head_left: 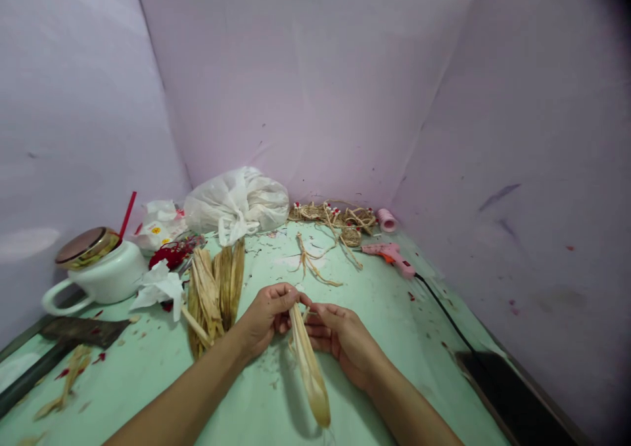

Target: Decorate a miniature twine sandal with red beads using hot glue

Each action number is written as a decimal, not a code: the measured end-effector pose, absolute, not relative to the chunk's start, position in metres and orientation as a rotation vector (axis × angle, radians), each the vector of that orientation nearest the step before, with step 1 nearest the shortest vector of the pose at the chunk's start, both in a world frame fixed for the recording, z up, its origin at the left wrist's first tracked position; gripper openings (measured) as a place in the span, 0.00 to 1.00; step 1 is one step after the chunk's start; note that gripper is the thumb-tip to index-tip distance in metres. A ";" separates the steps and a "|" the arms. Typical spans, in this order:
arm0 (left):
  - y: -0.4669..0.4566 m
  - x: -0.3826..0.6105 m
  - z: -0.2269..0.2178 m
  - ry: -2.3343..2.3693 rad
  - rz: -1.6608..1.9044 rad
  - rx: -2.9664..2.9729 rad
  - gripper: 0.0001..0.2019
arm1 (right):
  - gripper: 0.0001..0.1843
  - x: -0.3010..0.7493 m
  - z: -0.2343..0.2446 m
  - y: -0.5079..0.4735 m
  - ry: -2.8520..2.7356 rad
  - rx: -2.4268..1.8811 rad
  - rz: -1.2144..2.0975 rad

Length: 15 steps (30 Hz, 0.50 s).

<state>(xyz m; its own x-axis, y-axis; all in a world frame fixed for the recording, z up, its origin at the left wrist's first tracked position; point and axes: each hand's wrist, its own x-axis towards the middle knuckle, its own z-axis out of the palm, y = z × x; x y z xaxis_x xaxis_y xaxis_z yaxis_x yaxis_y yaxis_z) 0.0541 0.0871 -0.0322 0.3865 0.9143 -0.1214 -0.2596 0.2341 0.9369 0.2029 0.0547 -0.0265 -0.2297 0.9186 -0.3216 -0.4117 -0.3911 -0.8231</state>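
Observation:
A pale, folded dried corn husk [309, 374] hangs toward me over the green table, its upper end pinched in my left hand [271, 316]. Thumb and forefinger of that hand close on the husk's tip. Just to the right, my right hand [340, 341] has its fingers curled in a pinch at the same end, touching a thin strand or strip there. Its lower fingers sit partly behind the husk. A pile of dried corn husks [214, 288] lies left of my left hand.
At the left are a hammer [83, 331], a white mug [111, 272] with a lid, and crumpled tissue [160, 288]. A white plastic bag [239, 203], braided husk pieces [340, 216] and a pink spool [387, 221] line the back. A pink glue gun [392, 255] trails its black cord rightward.

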 end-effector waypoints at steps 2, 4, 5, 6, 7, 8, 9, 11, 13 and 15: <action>0.087 0.055 -0.032 0.815 0.922 1.037 0.14 | 0.16 0.205 -0.023 0.050 -0.858 -0.969 1.893; 0.087 0.058 -0.031 0.872 0.929 1.069 0.15 | 0.18 0.205 -0.021 0.047 -0.933 -0.931 1.962; 0.086 0.061 -0.031 0.912 0.943 1.079 0.15 | 0.18 0.205 -0.021 0.046 -0.965 -0.925 1.976; 0.086 0.063 -0.030 0.950 0.956 1.084 0.15 | 0.18 0.205 -0.022 0.046 -0.997 -0.935 1.979; 0.085 0.065 -0.030 0.978 0.968 1.086 0.15 | 0.18 0.205 -0.023 0.046 -1.022 -0.959 1.972; 0.084 0.067 -0.029 0.996 0.989 1.084 0.16 | 0.18 0.205 -0.024 0.047 -1.030 -0.993 1.958; 0.083 0.069 -0.028 1.006 1.026 1.075 0.17 | 0.19 0.206 -0.026 0.048 -1.016 -1.028 1.936; 0.081 0.071 -0.027 1.036 1.142 1.029 0.21 | 0.20 0.207 -0.029 0.051 -0.925 -1.060 1.887; 0.079 0.072 -0.026 1.085 1.204 0.965 0.23 | 0.20 0.209 -0.031 0.055 -0.836 -1.034 1.834; 0.077 0.072 -0.026 1.123 1.094 0.950 0.20 | 0.20 0.211 -0.031 0.057 -0.828 -0.989 1.794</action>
<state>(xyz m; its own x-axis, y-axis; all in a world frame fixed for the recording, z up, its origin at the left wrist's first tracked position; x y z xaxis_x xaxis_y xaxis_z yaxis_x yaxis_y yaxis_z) 0.0719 0.0772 -0.0265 0.0788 0.9762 -0.2022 -0.1765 0.2133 0.9609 0.2110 0.0566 -0.0314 -0.2766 0.9196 -0.2790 -0.3841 -0.3719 -0.8451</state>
